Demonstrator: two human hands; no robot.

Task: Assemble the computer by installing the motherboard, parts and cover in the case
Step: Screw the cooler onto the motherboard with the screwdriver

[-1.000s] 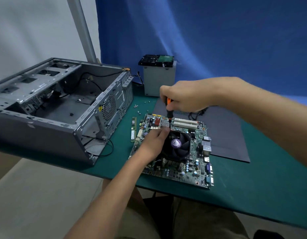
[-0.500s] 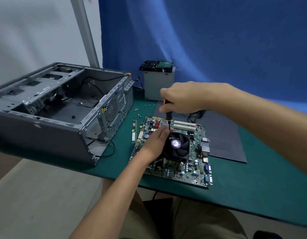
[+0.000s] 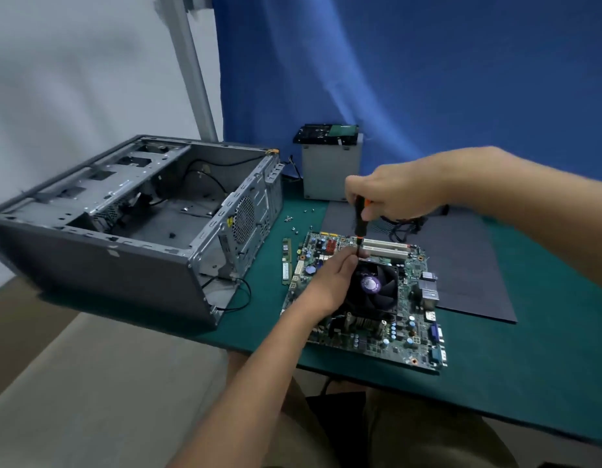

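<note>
**While the case lies open, a screwdriver stands on the motherboard**

Though the green bench carries everything, its left end is filled by the grey case, which lies on its side with the open face up and loose black cables inside. Right of it a dark grey cover panel lies flat, partly crossed by the right forearm. Between case and panel the motherboard rests on the bench, outside the case. At the back stands a grey metal box with a drive on top. The right hand grips the handle of the upright screwdriver. The left hand lies over the black cooler fan, its fingers pinching the shaft near the tip and hiding it. 1 memory stick and scattered screws lie between board and case.
</note>
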